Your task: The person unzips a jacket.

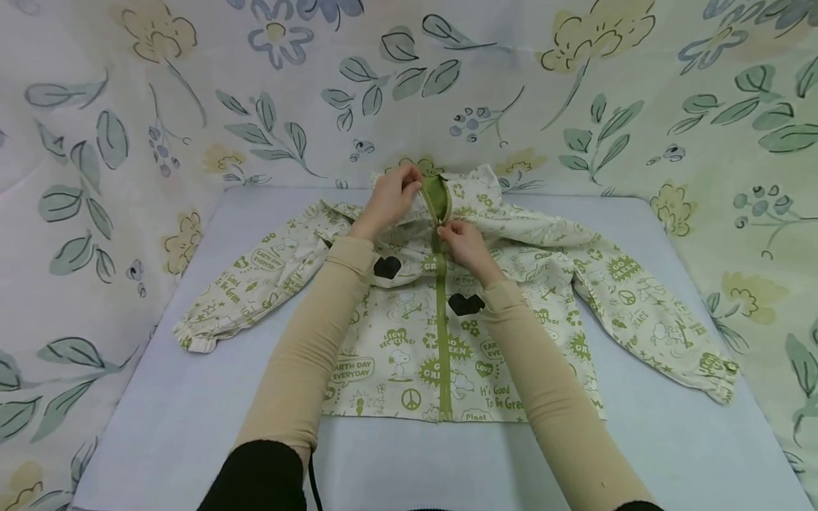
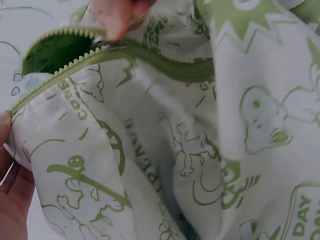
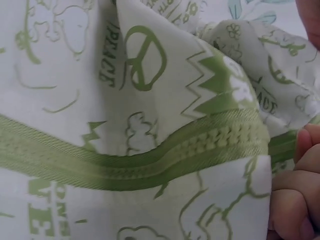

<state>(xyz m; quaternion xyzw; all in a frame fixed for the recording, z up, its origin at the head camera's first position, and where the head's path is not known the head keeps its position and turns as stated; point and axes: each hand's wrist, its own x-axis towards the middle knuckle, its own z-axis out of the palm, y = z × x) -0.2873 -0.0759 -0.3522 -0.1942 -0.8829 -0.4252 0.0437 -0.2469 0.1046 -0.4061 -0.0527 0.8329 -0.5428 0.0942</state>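
Note:
A white jacket [image 1: 396, 341] with green cartoon prints lies spread front side up, its sleeves out to both sides. Its green zipper [image 1: 442, 319] is closed along the lower front and parts near the collar, where a green lining [image 1: 436, 195] shows. My left hand [image 1: 391, 199] pinches the top of the left zipper edge and lifts it; in the left wrist view the fingers [image 2: 15, 195] hold that edge. Lower down, my right hand [image 1: 466, 248] pinches the zipper pull [image 2: 112, 44] where the two rows of teeth meet. In the right wrist view its curled fingers [image 3: 295, 195] show beside the zipper.
The jacket lies on a white table [image 1: 192, 411]. A floral cloth [image 1: 409, 92] hangs behind the table and along both sides. Two dark heart shapes [image 1: 466, 304] sit on the jacket's front. A black cord [image 1: 313, 479] runs by the left forearm.

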